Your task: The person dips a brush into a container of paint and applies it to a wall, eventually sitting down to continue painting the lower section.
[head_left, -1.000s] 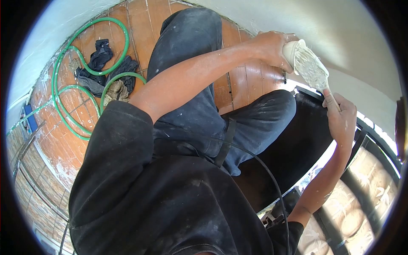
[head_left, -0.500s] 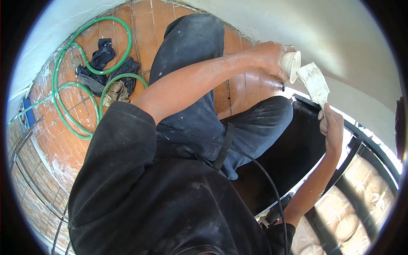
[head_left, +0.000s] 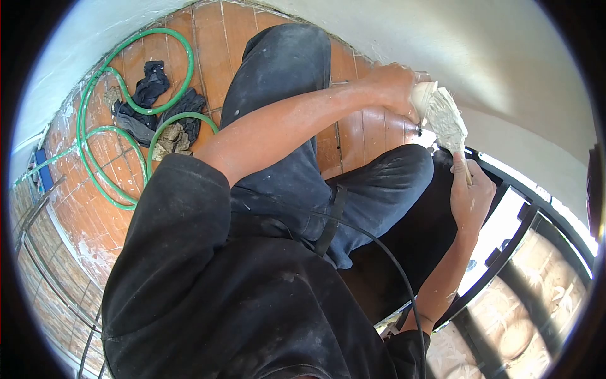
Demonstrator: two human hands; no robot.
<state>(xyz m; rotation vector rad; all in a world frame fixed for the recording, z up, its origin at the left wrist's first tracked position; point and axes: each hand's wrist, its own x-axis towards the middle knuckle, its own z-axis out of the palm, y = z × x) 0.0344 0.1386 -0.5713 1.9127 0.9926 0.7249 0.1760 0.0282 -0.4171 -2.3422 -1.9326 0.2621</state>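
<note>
My left hand (head_left: 396,88) is wrapped around a small off-white cup (head_left: 423,100), its mouth turned toward the right. In my right hand (head_left: 473,192) is a putty knife (head_left: 448,123) with a pale wooden handle, its broad blade covered in lumpy white paste. My thumb lies along the handle and the blade points upward, away from me. The blade's far end is right at the cup's rim and overlaps it in this view. Both hands are beyond my bent knee (head_left: 407,167), close to the pale wall (head_left: 517,82).
A green hose (head_left: 189,54) loops over the orange tiled floor (head_left: 211,38) on the left. Dark crumpled cloths (head_left: 148,88) and a tan rag (head_left: 172,140) lie among its coils. A black metal railing (head_left: 514,234) curves along the right. A black cable (head_left: 394,256) crosses my lap.
My right hand has moved left and slightly down, bringing the putty knife closer to the cup. Thick paste now shows on the blade. The cup has shifted slightly left and tilted.
</note>
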